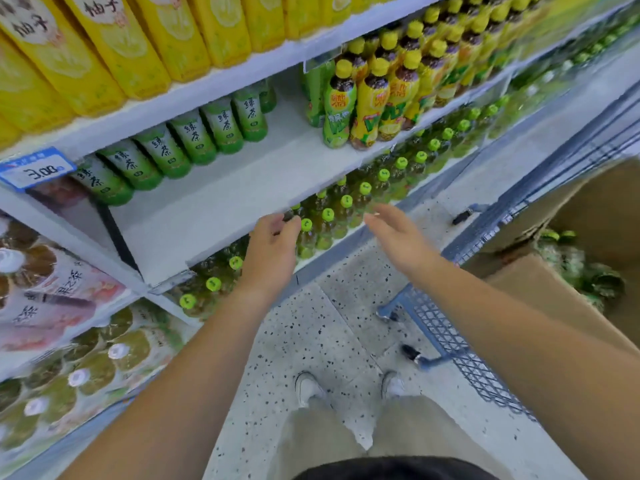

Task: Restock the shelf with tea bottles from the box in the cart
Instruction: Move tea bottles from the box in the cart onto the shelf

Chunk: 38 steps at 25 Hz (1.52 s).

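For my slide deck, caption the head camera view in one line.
Left hand and right hand reach toward green-capped tea bottles below a half-bare shelf; box in cart alongside.

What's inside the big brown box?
Green tea bottles show inside the cardboard box; its flap and walls cover the rest, so how many remain is hidden.

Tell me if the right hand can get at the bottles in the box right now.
Probably yes. The right hand is open and holds nothing, the box stands open at the top, and nothing lies between hand and bottles.
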Tool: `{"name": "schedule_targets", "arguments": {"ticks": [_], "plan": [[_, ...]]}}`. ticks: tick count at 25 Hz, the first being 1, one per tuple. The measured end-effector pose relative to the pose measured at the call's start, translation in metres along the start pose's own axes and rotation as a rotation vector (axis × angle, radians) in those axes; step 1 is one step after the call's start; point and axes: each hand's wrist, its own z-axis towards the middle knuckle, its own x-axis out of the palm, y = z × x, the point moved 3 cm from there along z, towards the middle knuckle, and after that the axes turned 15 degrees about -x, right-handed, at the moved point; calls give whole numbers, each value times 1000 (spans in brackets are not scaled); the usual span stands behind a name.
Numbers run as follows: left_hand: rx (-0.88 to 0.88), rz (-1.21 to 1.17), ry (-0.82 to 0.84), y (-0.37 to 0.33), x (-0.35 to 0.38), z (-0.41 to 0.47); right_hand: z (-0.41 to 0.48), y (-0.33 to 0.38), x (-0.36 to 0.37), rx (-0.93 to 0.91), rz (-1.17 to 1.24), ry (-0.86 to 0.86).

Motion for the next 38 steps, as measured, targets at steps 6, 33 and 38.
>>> {"name": "schedule_targets", "arguments": {"ticks": [6, 33, 38], "plan": [[6, 51, 91, -8, 52, -69, -79, -18, -61, 91, 156, -124], [-43, 569, 426, -59, 533, -124, -166, -226, -420, 406, 363, -488], [-75, 740, 460, -48, 573, -81, -150, -255, -412, 526, 394, -550]]}}
